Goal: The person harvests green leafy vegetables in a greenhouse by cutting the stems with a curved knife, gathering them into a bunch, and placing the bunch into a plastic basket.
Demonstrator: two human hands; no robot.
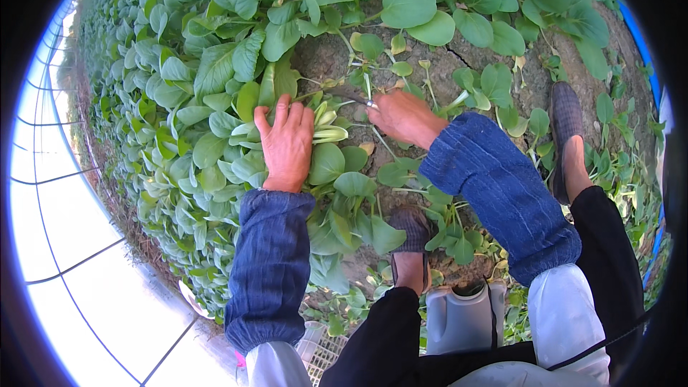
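Observation:
My left hand (287,137) lies back-up over a bunch of leafy greens, with its fingers curled onto the leaves. Pale cut-looking stem ends (329,133) of the bunch stick out to the right of these fingers. A knife is in my right hand (406,115); its metal collar (371,104) shows at the fist, and the dark blade (344,95) points left toward the greens, low over the soil. Most of the handle is hidden in the fist. Small leafy plants (371,45) with thin stalks stand just beyond the blade.
Dense leafy greens (209,91) fill the left and far side. Cracked soil (446,59) shows between plants. My shoes (567,113) stand among low plants. A cut-open plastic jug (462,317) and a plastic crate (322,352) are near my legs. A blue pipe (634,32) edges the right.

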